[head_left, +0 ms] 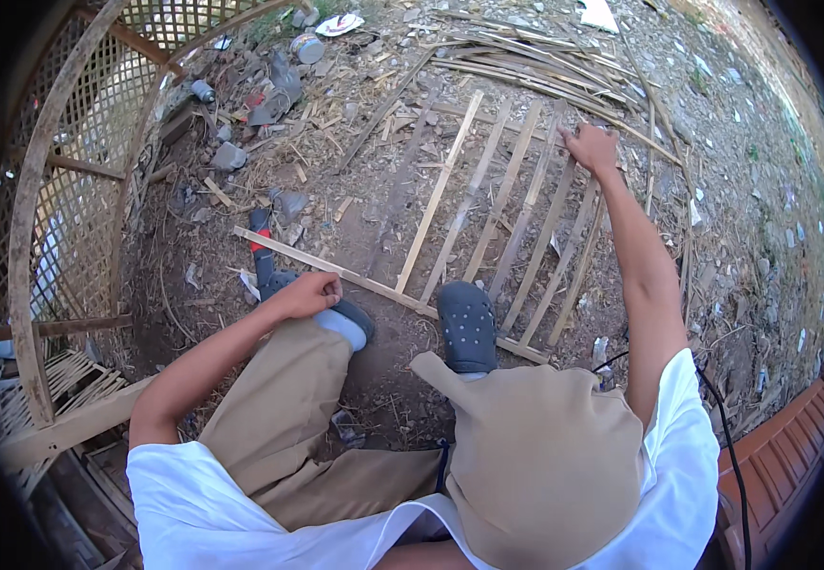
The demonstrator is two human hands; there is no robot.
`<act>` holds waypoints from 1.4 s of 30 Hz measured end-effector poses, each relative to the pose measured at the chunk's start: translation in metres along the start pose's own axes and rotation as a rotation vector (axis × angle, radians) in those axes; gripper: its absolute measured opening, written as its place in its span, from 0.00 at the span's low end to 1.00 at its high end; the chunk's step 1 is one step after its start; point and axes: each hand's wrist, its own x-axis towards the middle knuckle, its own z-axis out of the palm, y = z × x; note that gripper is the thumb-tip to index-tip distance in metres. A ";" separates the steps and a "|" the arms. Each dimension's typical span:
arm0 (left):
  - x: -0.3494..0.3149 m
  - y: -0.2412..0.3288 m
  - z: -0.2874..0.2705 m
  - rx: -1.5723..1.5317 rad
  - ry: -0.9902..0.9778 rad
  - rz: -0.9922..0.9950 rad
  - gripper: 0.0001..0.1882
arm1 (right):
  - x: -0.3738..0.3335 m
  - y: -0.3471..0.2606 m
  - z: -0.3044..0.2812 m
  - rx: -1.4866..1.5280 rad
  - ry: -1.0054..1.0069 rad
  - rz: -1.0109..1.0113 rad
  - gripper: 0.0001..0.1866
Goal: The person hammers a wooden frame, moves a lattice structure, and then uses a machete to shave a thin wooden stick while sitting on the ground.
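Observation:
Several thin wooden slats point(500, 190) lie side by side on the ground in a frame. A long wooden strip point(360, 279) runs across their near ends, and another strip crosses near their far ends. My right hand point(591, 148) reaches far out, with its fingers closed at the far end of one wooden slat point(532, 204). My left hand point(309, 294) rests by my left knee, close to the near strip. Its fingers are curled in, and what they hold, if anything, is hidden. My right clog point(468, 326) stands at the near strip.
A black-and-red tool point(260, 237) lies beside my left foot. Loose wooden strips point(536, 62) are piled at the back. A lattice panel point(70, 123) stands at the left. Rubble and a can point(307, 48) lie behind. A black cable point(730, 427) passes an orange-brown ribbed object point(783, 465) at right.

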 end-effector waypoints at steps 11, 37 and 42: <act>0.035 -0.003 0.012 -0.330 -0.168 -0.232 0.13 | 0.031 0.013 -0.078 0.014 0.261 0.040 0.25; 0.122 0.021 -0.041 -1.417 0.198 -0.081 0.33 | -0.131 0.008 0.080 0.531 0.208 0.908 0.26; 0.151 0.063 -0.033 -1.370 0.434 -0.215 0.25 | -0.189 0.008 0.080 0.676 0.342 0.894 0.27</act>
